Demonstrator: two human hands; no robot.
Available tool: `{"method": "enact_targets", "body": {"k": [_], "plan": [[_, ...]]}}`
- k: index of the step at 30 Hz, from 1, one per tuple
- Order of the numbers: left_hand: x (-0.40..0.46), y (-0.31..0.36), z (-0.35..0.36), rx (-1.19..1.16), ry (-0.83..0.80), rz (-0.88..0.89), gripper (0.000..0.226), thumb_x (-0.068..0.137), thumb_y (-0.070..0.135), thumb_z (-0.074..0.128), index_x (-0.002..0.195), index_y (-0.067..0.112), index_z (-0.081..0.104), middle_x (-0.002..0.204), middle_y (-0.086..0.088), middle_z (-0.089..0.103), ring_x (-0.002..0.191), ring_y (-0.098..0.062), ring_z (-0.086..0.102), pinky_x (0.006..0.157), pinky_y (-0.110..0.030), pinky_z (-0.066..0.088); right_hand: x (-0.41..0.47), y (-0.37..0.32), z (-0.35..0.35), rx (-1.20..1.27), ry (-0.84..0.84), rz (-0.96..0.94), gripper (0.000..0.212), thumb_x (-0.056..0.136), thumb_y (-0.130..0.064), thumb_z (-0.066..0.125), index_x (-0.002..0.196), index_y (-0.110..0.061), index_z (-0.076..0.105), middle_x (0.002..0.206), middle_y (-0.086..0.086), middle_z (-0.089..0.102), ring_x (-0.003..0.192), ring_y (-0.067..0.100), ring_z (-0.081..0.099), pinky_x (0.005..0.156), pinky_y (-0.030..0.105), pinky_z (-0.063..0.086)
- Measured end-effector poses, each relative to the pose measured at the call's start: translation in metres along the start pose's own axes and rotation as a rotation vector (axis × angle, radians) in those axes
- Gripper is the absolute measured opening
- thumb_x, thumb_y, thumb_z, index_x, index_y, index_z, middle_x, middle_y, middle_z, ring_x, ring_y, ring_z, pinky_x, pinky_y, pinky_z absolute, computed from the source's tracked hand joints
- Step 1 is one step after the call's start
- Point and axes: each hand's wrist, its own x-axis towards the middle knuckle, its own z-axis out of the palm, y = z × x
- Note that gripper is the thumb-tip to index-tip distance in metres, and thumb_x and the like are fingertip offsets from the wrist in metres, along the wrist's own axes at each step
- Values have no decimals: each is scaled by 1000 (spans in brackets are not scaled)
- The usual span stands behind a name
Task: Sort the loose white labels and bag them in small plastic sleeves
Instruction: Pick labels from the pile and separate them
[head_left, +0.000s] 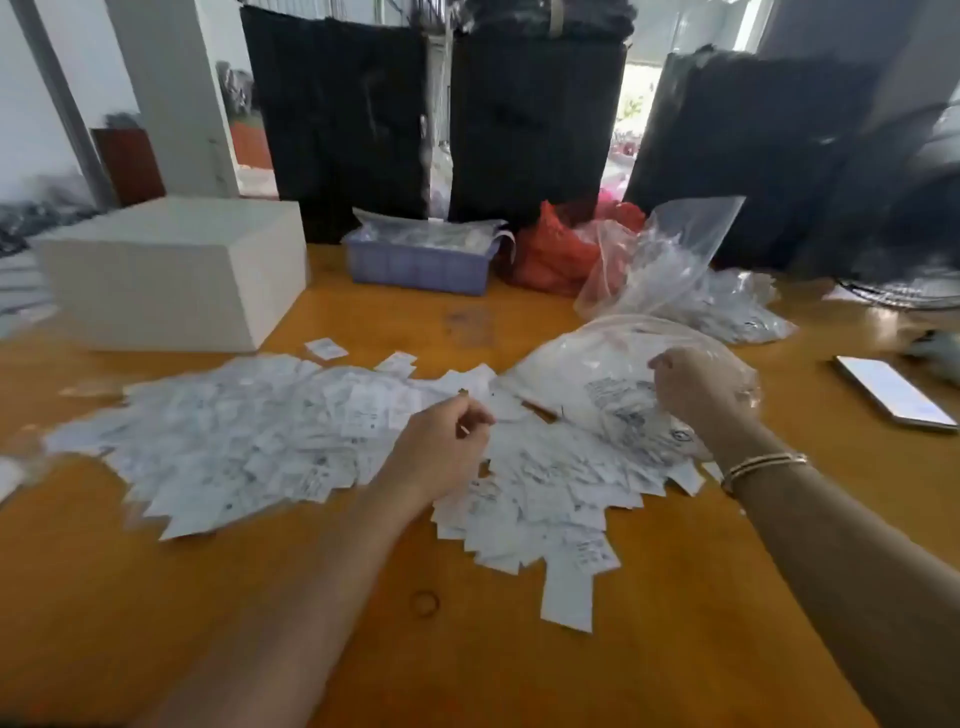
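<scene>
Hundreds of loose labels (270, 431) sprawl across the table (519, 675); left hand (441, 447) curled over them, grasp unclear, right hand (698, 387) gripping the bulk label bag (587, 374) — tipping it risks burying the pile.

Bright daylight from behind; blurred, warped edges.

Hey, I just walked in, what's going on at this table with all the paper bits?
A person is working over a wide heap of loose white printed labels spread on an orange-brown wooden table. The right hand grips a large clear plastic bag that is full of more labels. The left hand rests on the heap, fingers curled. A white box and a pale blue plastic basket stand behind. Nothing looks sorted yet.
</scene>
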Motion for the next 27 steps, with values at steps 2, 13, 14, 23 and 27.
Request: {"method": "enact_targets", "body": {"k": [2,13,14,23,27], "plan": [[-2,2,6,92,-30,17,8,94,23,53,93,29,58,91,11,59,79,-1,56,62,-12,44,2,2,7,-62,-139,25,29,94,-12,43,111,0,63,111,21,62,104,37,58,77,35,42],[4,-1,17,433,11,95,10,91,26,52,97,26,60,92,12,51,79,-6,51,61,-21,39,-18,0,39,-120,70,33,17,88,-4,48,84,-7,64,82,7,53,66,23,46,71,34,41],[4,-3,19,450,34,127,11,91,25,51,98,25,60,92,12,51,79,-6,50,60,-21,38,-20,1,41,-128,110,-8,16,89,-6,49,86,-8,64,90,8,53,74,25,47,75,35,39],[3,-8,18,474,111,260,15,92,23,51,96,23,65,93,9,58,78,-8,51,68,-23,43,-24,2,37,201,258,-54,3,87,-18,61,87,-21,62,94,-2,62,107,24,49,87,34,19],[4,-8,11,398,166,265,14,91,19,54,94,21,67,91,10,61,75,-8,53,79,-34,49,-28,2,35,302,338,-112,8,87,-11,60,90,-18,61,84,-8,62,95,19,56,81,27,14]]}}
